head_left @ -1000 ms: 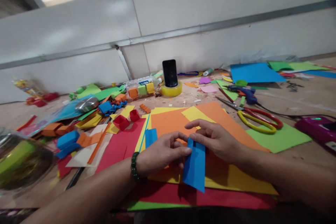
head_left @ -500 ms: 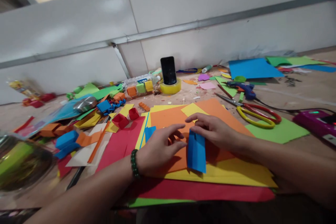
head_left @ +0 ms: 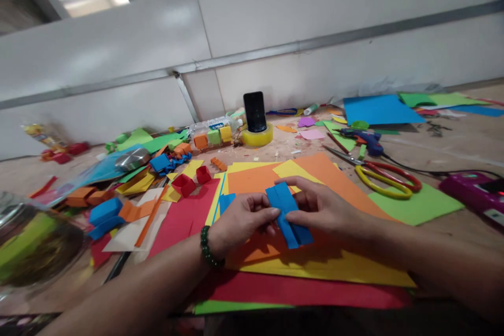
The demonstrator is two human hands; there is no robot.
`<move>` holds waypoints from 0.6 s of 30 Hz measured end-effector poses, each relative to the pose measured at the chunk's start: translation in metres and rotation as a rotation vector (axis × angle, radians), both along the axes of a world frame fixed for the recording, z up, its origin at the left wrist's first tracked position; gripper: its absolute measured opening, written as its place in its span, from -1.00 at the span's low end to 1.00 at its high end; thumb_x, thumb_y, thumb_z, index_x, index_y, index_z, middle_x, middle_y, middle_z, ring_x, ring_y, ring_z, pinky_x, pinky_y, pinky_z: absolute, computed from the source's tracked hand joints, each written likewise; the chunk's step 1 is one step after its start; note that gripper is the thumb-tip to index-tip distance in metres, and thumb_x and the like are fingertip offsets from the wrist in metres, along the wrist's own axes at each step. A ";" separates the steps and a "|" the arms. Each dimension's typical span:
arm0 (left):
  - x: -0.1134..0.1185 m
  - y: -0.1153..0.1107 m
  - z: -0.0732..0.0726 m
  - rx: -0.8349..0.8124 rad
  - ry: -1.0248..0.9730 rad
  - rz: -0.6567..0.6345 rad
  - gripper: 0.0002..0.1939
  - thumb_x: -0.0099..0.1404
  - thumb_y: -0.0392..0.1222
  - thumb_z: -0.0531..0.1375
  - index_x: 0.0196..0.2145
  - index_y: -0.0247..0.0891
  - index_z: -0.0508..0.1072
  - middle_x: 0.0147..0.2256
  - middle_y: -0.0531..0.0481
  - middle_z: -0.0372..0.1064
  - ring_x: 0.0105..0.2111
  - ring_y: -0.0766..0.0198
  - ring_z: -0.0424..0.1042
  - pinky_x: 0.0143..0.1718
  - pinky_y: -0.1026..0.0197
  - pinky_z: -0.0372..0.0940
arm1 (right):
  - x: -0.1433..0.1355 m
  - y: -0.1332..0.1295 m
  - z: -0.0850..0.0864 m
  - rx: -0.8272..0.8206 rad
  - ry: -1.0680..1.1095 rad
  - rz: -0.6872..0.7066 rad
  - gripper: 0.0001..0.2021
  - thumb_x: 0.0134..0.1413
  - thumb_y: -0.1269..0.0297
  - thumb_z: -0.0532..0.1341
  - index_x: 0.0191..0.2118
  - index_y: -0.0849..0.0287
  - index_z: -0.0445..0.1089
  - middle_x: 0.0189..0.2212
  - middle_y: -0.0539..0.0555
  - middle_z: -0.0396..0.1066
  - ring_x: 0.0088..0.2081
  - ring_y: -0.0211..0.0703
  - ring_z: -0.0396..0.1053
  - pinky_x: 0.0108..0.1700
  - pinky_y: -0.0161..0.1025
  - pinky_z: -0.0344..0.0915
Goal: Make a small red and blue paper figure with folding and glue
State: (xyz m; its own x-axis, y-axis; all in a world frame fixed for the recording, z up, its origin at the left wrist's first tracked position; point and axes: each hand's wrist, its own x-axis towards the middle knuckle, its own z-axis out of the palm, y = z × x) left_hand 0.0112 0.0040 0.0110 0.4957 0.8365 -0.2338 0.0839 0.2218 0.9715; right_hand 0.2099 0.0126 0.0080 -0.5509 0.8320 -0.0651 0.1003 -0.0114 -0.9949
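Just beyond the bottom edges of a green paper sheet (head_left: 240,306) and a red paper sheet (head_left: 315,291), a small creased strip of bright blue paper (head_left: 284,212) is held above stacked yellow (head_left: 354,270) and orange (head_left: 252,181) sheets. Its left side is pinched between thumb and fingers of the left hand (head_left: 246,218), worn with a dark green beaded bracelet (head_left: 208,247) at the wrist; its right side is gripped by the right hand (head_left: 323,205), thumb laid across its face. The strip is apparently being folded lengthwise; edges kept aligned and even thumb pressure along the crease seem to be called for. Farther back, red-and-yellow-handled scissors (head_left: 360,163) and a blue glue gun (head_left: 368,142) are left on the wooden counter (head_left: 452,155), beyond which a black phone (head_left: 255,111) is propped at a yellow tape roll (head_left: 258,138).
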 end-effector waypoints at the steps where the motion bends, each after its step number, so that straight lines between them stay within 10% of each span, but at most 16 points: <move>1: 0.000 0.000 -0.002 0.014 0.017 0.013 -0.52 0.06 0.14 0.33 -0.31 -0.36 0.39 -0.55 0.06 0.36 -0.58 0.40 0.35 -0.51 0.35 0.23 | 0.000 0.000 -0.002 -0.005 -0.004 -0.001 -0.30 -0.05 0.10 0.34 0.16 0.20 0.08 -0.39 0.03 0.44 -0.35 -0.12 0.43 -0.36 -0.24 0.32; 6: -0.004 -0.003 -0.006 0.508 0.364 0.186 -0.49 0.20 -0.13 0.26 0.08 -0.23 0.28 -0.20 -0.08 0.40 -0.33 0.26 0.40 -0.29 0.19 0.35 | 0.000 0.002 -0.011 0.108 -0.208 -0.125 -0.28 0.02 0.16 0.27 0.26 0.24 0.03 -0.59 -0.12 0.29 -0.56 -0.27 0.26 -0.55 -0.37 0.14; 9: -0.007 -0.008 -0.004 0.811 0.555 -0.023 -0.76 0.29 -0.21 0.18 -0.08 -0.18 0.48 -0.12 -0.11 0.39 -0.13 0.16 0.38 -0.06 0.10 0.29 | 0.001 0.002 -0.014 0.180 -0.408 -0.149 -0.29 0.05 0.24 0.23 0.30 0.29 0.02 -0.63 -0.15 0.24 -0.60 -0.30 0.20 -0.58 -0.39 0.06; 18: -0.004 -0.014 -0.004 0.885 0.676 -0.300 -0.57 0.22 -0.02 0.26 0.02 -0.17 0.46 0.09 -0.19 0.33 0.01 -0.02 0.35 0.05 -0.03 0.27 | 0.001 -0.009 -0.004 0.507 -0.730 -0.087 -0.36 0.13 0.28 0.11 0.33 0.30 0.05 -0.46 0.05 0.48 -0.48 -0.21 0.34 -0.44 -0.32 0.14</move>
State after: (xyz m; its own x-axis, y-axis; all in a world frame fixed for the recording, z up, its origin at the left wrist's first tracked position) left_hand 0.0075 -0.0095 0.0066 0.6994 0.7099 0.0824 0.5808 -0.6318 0.5133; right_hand 0.2112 0.0039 0.0038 -0.4497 0.8931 0.0120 0.7300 0.3752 -0.5712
